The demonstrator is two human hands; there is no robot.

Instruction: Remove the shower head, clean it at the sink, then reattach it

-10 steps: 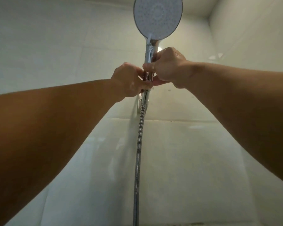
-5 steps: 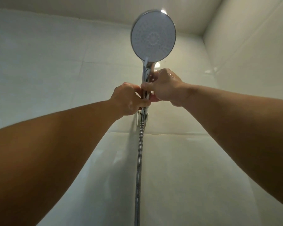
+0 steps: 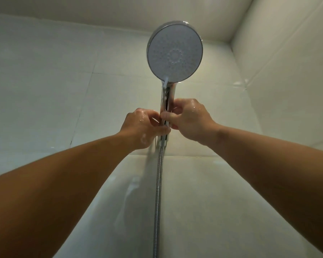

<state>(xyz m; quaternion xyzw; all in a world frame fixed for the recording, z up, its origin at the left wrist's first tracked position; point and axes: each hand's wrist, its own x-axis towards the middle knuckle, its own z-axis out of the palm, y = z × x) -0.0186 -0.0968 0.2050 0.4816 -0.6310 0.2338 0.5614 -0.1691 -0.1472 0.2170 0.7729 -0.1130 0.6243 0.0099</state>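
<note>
A round chrome shower head (image 3: 174, 53) with a pale spray face hangs high on the tiled wall, its chrome handle (image 3: 167, 97) running down between my hands. My left hand (image 3: 143, 127) is wet and pinches the lower handle where it meets the wall bracket. My right hand (image 3: 189, 120), also wet, grips the handle just above from the right side. A ribbed metal hose (image 3: 158, 202) drops straight down from the handle's base. The bracket itself is mostly hidden behind my fingers.
Pale glossy wall tiles (image 3: 45, 90) surround the fitting. The side wall (image 3: 287, 71) meets the back wall in a corner at the right, and the ceiling (image 3: 119, 8) is close above the shower head.
The view has tilted up, so the shower head and both hands sit lower in the frame. Both hands keep their grip on the handle; water drops now show on them.
</note>
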